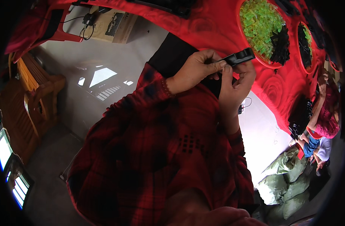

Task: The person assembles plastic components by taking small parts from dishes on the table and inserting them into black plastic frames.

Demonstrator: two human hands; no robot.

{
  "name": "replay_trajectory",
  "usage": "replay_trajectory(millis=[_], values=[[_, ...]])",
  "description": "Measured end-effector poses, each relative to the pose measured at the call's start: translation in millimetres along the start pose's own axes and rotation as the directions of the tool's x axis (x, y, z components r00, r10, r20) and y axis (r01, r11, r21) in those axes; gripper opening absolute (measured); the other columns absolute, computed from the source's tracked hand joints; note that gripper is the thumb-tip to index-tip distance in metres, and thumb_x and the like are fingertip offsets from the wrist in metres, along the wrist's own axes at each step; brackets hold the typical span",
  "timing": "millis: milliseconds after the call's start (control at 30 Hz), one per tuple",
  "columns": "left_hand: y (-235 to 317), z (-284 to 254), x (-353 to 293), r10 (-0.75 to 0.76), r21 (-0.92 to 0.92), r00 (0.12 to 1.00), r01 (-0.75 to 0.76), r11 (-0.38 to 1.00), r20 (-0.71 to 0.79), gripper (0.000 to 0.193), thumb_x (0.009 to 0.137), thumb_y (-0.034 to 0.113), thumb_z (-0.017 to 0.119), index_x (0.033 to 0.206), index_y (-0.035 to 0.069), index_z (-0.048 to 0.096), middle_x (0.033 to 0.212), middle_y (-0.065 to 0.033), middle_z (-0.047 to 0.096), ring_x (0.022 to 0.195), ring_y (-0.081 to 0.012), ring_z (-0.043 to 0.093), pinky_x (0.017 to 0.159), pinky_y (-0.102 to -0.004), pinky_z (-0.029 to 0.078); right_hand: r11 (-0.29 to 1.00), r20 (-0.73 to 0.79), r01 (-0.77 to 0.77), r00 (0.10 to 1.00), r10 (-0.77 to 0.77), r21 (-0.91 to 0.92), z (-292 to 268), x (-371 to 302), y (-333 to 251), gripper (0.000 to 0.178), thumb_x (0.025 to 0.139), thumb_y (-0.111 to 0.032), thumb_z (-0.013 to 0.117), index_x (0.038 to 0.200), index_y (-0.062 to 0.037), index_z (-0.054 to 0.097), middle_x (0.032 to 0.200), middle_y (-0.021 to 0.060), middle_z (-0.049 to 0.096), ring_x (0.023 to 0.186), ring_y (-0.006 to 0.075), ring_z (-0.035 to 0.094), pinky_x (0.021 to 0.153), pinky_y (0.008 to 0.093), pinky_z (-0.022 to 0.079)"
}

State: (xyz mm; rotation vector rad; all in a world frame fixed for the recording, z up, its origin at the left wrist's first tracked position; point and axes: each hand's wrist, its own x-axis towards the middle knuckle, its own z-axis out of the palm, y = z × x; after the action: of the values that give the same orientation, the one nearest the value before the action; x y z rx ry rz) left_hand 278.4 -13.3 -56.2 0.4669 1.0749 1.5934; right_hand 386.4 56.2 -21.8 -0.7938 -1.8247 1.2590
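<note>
A small, glossy black plastic part [238, 57], long with a curved hollow, is held just over the near edge of the red-covered table [272, 88]. My left hand [197, 69] is closed, its thumb and fingers pinching the left end of the part. From below, my right hand [236, 84] grips the same part, thumb pressed near my left thumb and fingers bent behind it. What lies between the thumb tips is too small to make out. Beyond the hands stands a red basin [272, 67] of yellow-green translucent pieces [261, 22] and black pieces [280, 47].
Another red basin [299, 51] with similar pieces stands farther right. People [326, 120] sit at the table's right side, near full pale sacks [285, 188]. On the left are a wooden bench [33, 98], a red plastic chair [59, 26] and a cardboard box [123, 28].
</note>
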Motion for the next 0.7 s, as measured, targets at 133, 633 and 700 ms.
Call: replay_trajectory(millis=[133, 633, 700], values=[[9, -5, 1, -0.164, -0.073, 0.980, 0.173, 0.982, 0.114, 0.018, 0.097, 0.013, 0.060, 0.107, -0.001, 0.061, 0.088, -0.0048, 0.065, 0.078, -0.0109, 0.061, 0.072, -0.0254, 0.050, 0.989, -0.006, -0.115, 0.993, 0.116, 0.089, -3, 0, -6, 0.041, 0.091, 0.001, 0.063, 0.127, 0.0051, 0.043, 0.096, 0.0124, 0.061, 0.068, 0.0110, 0.061, 0.055, 0.0223, 0.053], [33, -14, 0, -0.246, -0.086, 0.913, 0.288, 0.954, 0.325, 0.045, 0.084, 0.001, 0.056, 0.129, -0.007, 0.054, 0.123, -0.0157, 0.063, 0.112, -0.0233, 0.064, 0.095, -0.0317, 0.052, 0.928, -0.021, -0.286, 0.954, 0.300, 0.240, -20, 17, 2, 0.041, 0.094, -0.010, 0.066, 0.129, 0.0056, 0.050, 0.097, 0.0071, 0.064, 0.084, 0.0105, 0.060, 0.076, 0.0241, 0.048], [33, -16, -1, -0.255, -0.152, 0.900, 0.324, 0.934, 0.354, 0.046, 0.084, 0.001, 0.056, 0.129, -0.007, 0.053, 0.125, -0.0160, 0.062, 0.114, -0.0243, 0.063, 0.095, -0.0321, 0.052, 0.923, -0.011, -0.296, 0.951, 0.308, 0.246, -23, 17, 4, 0.042, 0.094, -0.010, 0.066, 0.129, 0.0058, 0.050, 0.097, 0.0068, 0.064, 0.085, 0.0105, 0.060, 0.077, 0.0241, 0.048]])
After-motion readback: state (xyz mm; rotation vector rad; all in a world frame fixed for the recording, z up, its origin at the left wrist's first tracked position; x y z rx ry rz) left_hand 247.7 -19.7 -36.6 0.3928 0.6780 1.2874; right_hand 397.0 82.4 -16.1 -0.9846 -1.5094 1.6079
